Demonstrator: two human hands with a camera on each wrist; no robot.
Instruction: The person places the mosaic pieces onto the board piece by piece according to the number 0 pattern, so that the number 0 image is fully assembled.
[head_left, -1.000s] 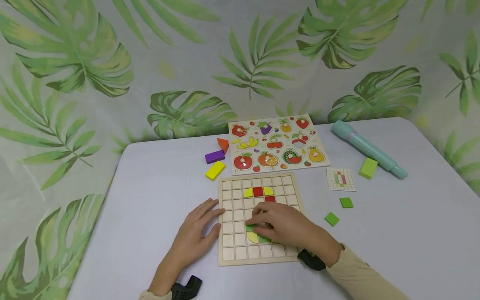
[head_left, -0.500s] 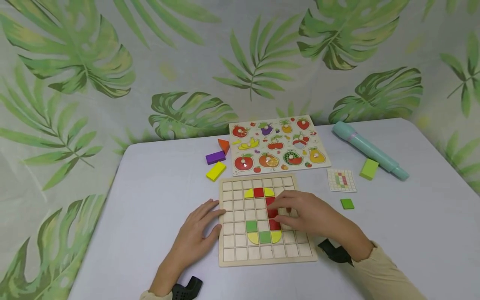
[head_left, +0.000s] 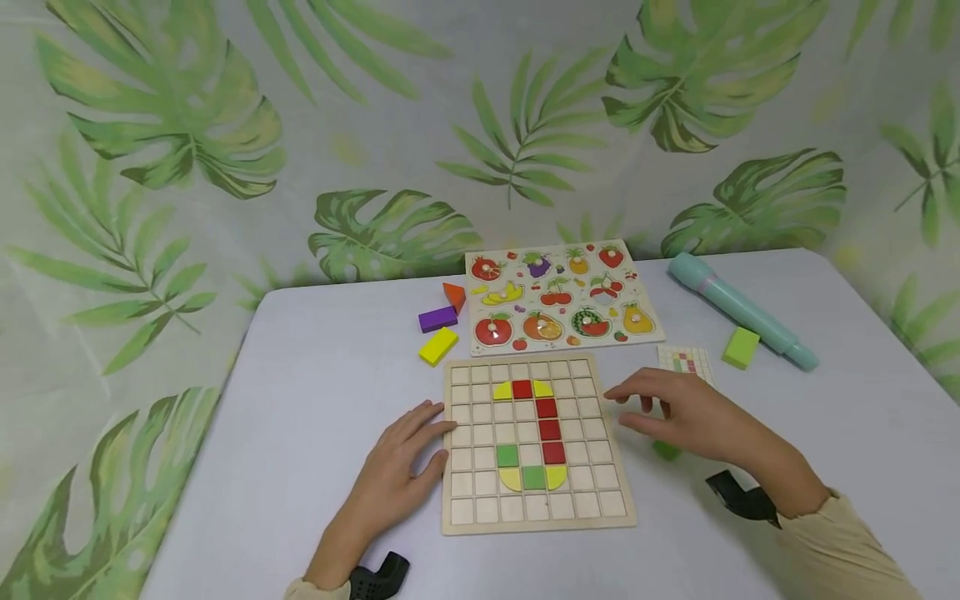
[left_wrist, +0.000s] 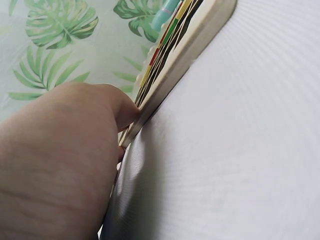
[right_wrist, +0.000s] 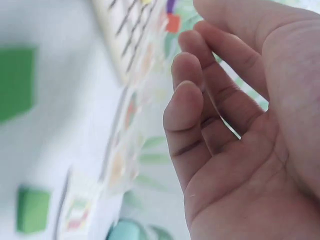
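Observation:
A wooden grid board (head_left: 465,510) lies on the table, with red, green and yellow tiles set in some of its squares. Fingertips of my left hand (head_left: 397,458) rest at the board's left edge, and in the left wrist view the thumb meets its side. My right hand (head_left: 693,417) is just right of the board, its fingers loosely bent. The right wrist view shows nothing between them. Below that hand, a green tile (head_left: 666,451) is partly covered. Another green tile (right_wrist: 33,210) shows near the pattern card (right_wrist: 77,215) in the right wrist view.
Behind the board lies a fruit knob puzzle (head_left: 562,300). Left of it are an orange triangular block (head_left: 454,297), a purple block (head_left: 438,319) and a yellow block (head_left: 438,346). A teal tube-shaped object (head_left: 742,310) and a light green block (head_left: 741,347) lie at the back right.
My right hand has moved right, off the board, to above the loose green tiles, uncovering the red column and a green tile on the grid. The left hand stays at the board's edge.

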